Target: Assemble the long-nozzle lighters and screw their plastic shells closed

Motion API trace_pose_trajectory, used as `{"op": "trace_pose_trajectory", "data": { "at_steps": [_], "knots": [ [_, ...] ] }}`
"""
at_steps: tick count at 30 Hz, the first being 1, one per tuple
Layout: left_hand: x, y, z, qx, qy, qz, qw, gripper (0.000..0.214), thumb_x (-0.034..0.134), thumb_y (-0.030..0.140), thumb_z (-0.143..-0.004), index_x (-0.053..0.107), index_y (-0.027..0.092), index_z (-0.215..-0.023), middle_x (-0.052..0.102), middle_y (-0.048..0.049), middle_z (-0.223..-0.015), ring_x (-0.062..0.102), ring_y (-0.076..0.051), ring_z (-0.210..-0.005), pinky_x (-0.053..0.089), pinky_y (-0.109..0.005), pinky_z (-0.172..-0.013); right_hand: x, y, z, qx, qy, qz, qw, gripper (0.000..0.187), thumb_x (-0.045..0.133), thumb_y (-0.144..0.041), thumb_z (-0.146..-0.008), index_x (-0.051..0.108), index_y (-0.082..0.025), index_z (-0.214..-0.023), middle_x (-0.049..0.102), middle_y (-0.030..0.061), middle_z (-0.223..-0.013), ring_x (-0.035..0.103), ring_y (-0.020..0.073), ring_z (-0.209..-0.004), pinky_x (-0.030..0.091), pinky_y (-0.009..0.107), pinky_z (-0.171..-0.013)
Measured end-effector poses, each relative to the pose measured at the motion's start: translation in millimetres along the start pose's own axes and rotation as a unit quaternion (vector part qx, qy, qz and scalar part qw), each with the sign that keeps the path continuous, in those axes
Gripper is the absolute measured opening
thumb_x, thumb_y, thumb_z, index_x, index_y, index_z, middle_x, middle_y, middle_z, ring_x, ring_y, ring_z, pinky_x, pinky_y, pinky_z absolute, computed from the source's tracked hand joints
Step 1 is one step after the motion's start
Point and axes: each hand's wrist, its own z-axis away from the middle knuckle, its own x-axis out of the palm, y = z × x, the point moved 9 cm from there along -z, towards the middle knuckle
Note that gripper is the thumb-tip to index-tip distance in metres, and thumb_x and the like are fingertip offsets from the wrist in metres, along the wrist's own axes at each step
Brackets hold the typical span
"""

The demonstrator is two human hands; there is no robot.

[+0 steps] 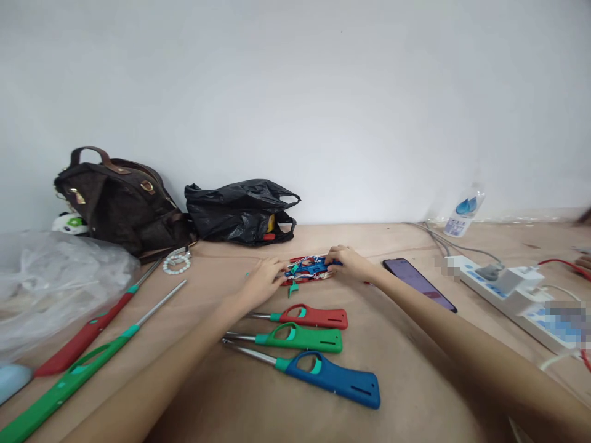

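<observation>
Both left hand (263, 275) at nine o'clock and right hand (349, 263) at three touched plastic pieces (314, 269); grip closure was unclear; thin wires (314, 277) needed gentleness.

There are three short lighters (318, 341); two long lighters (46, 403); one backpack (124, 206); one toy panda (61, 223); one bracelet (178, 272); two plastic bags (226, 212); one phone (418, 284); one bottle (464, 212); one power strip (489, 295); loose parts (311, 269) too jumbled to count.

Dark backpack (127, 209) beside black bag (226, 212); phone (418, 284) near power strip (487, 290); bottle (465, 212).
</observation>
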Motion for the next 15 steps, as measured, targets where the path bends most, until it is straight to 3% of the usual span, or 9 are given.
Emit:
{"op": "trace_pose_trajectory", "data": {
  "at_steps": [9, 15],
  "knots": [
    [11.5, -4, 1, 0.018, 0.002, -0.02, 1.0, 0.011, 0.057, 0.011, -0.085, 0.062, 0.018, -0.093, 0.066, -0.0069, -0.102, 0.059, -0.024, -0.098, 0.046, -0.035, -0.085, 1, -22, -7, -0.013, 0.005, 0.097, 0.995, 0.016, 0.051, -0.01, -0.088, 0.066, -0.013, -0.083, 0.065, 0.0094, -0.092, 0.056, 0.0195, -0.087, 0.034, 0.03, -0.081],
    [18.0, -14, 4, 0.02, 0.016, 0.005, 1.0, 0.015, 0.055, 0.013, -0.086, 0.06, 0.018, -0.099, 0.066, -0.0061, -0.103, 0.06, -0.023, -0.099, 0.046, -0.033, -0.087, -12, -25, -4, -0.003, 0.051, 0.149, 0.987, 0.019, 0.041, -0.008, -0.093, 0.06, -0.01, -0.094, 0.062, 0.0143, -0.101, 0.051, 0.0233, -0.091, 0.034, 0.033, -0.081]
  ]
}}
